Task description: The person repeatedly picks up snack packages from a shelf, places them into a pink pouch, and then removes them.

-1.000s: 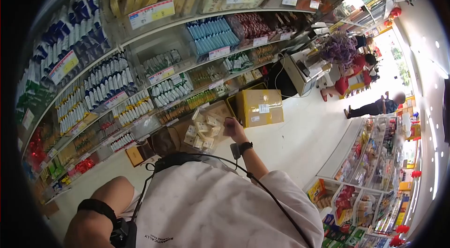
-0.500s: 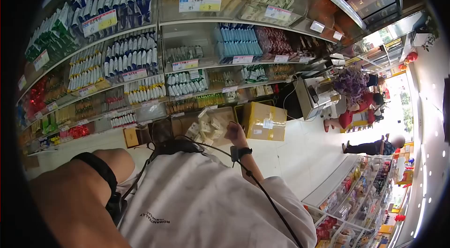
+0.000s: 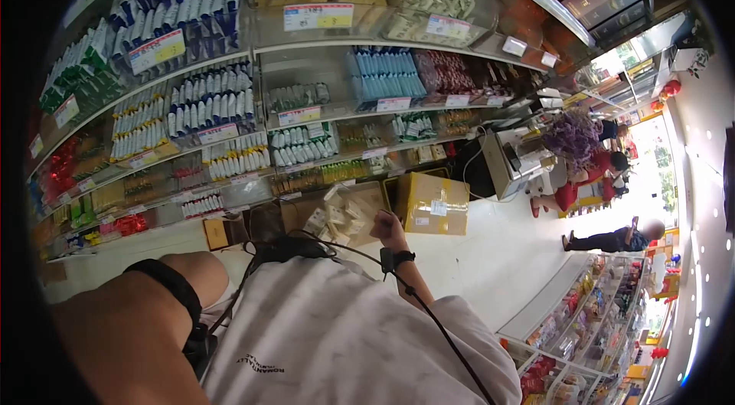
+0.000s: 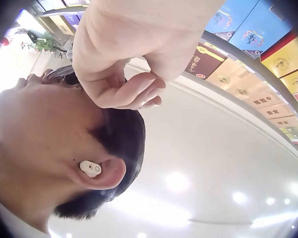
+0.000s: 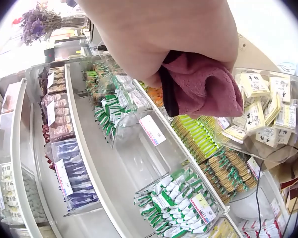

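My right hand [image 3: 391,231] grips a folded purple cloth [image 5: 201,87] with a dark edge, seen best in the right wrist view. It is in front of the shelves, close beside a clear bin of cream-coloured packets [image 3: 334,215]; in the right wrist view these packets lie to the right of the cloth. My left hand [image 4: 134,44] is raised beside the wearer's head [image 4: 54,134], out of sight in the head view. Its fingers are loosely curled near the forehead and dark cap, with nothing visible in them. The left arm [image 3: 130,321] is bent up at the lower left.
Shelves of clear bins hold wrapped snacks, among them blue packets [image 3: 385,74] and green-and-white packets [image 5: 171,203]. A taped cardboard box [image 3: 436,204] stands on the floor right of the packets. Farther off are a counter [image 3: 501,164], people [image 3: 609,240] and another shelf unit [image 3: 589,313].
The head view has swung, so the shelves appear shifted right and lower than one second ago. The left arm has come up closer to the camera. The right hand stays beside the packets.
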The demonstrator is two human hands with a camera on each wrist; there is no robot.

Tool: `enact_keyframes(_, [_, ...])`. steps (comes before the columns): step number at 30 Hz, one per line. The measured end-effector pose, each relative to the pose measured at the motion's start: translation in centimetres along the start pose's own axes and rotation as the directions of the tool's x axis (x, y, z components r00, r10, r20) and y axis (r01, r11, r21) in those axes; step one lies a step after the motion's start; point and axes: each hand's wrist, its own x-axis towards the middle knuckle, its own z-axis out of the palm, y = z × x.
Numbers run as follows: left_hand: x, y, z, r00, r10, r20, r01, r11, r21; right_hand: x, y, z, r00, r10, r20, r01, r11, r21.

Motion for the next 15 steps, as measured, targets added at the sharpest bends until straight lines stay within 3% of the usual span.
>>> enact_keyframes(2, [0.3,-0.2,-0.3,1.000,-0.008,0.005,0.009,0.999,-0.041,1.9,0.6,-2.9,0.982,0.017,0.190,-0.023,0.999,0.029])
enact_keyframes(5, [0.7,-0.3,-0.5,0.999,-0.031,0.020,0.032,0.996,-0.086,2.1,0.7,-2.7,0.996,-0.002,0.086,-0.001,0.999,0.033])
enact_keyframes(8, [0.9,-0.6,-0.7,0.998,-0.051,0.031,0.055,0.990,-0.131,2.5,0.7,-4.1,0.956,-0.041,0.291,0.042,0.999,0.002])
enact_keyframes(11, [1.0,-0.7,-1.0,0.997,-0.062,0.046,0.069,0.981,-0.181,3.0,0.9,-4.8,0.980,0.004,0.198,-0.013,0.999,0.042])
enact_keyframes(15, [1.1,-0.9,-1.1,0.996,-0.072,0.055,0.082,0.975,-0.207,1.1,-0.1,-3.7,0.978,-0.016,0.208,0.015,1.000,0.010])
